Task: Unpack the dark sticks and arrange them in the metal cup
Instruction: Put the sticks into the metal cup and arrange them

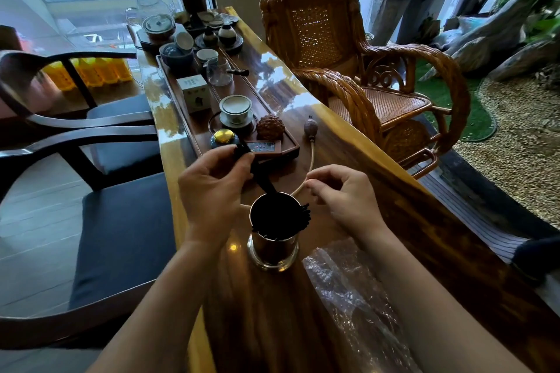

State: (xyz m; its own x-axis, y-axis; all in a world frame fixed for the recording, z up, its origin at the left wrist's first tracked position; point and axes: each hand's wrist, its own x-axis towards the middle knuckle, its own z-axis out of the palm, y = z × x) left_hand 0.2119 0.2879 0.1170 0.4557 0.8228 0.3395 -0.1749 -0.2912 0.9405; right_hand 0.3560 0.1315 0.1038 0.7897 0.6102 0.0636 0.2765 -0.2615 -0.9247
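Observation:
A shiny metal cup [272, 248] stands on the long wooden table, directly in front of me. Several dark sticks [300, 215] fill it, and some tips lean out over its right rim. My left hand [215, 188] is above and left of the cup, closed on a bundle of dark sticks [260, 175] that slants down into the cup's mouth. My right hand [342, 194] hovers to the right of the cup with fingers curled and fingertips pinched; nothing I can make out is in it. A crumpled clear plastic wrapper [348, 291] lies on the table at the near right.
A wooden tea tray [291, 145] with a lidded cup, a glass pitcher, a small box and teaware runs along the table beyond the cup. A rubber bulb with a tube [310, 127] lies right of the tray. Dark chairs stand left, a rattan rocking chair right.

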